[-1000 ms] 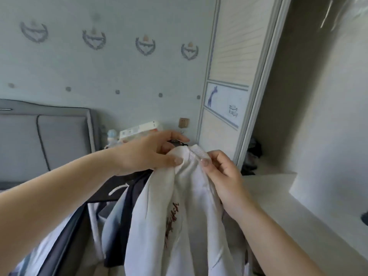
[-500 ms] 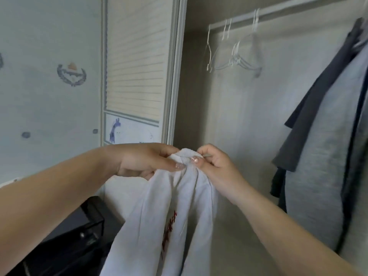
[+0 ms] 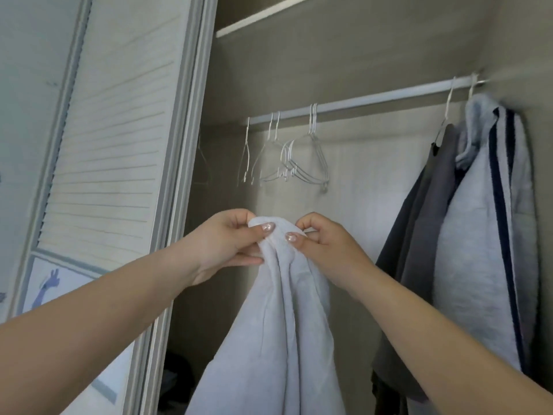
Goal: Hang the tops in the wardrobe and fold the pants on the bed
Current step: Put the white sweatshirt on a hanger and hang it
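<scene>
So far we stand at the open wardrobe, its sliding door (image 3: 113,151) on the left. Our left hand (image 3: 227,244) pinches the top edge of a white top (image 3: 278,324), thumb and fingers closed on the cloth; just right of it, our right hand (image 3: 323,247) pinches the same edge, so the top hangs between them in front of the wardrobe, not yet on a hanger. Beyond, empty wire hangers (image 3: 293,163) dangle from the rail (image 3: 359,100). At the far right a dark garment (image 3: 431,211) and a grey one (image 3: 484,223) already hang. We judge this top is next; no pants or bed are in view.
</scene>
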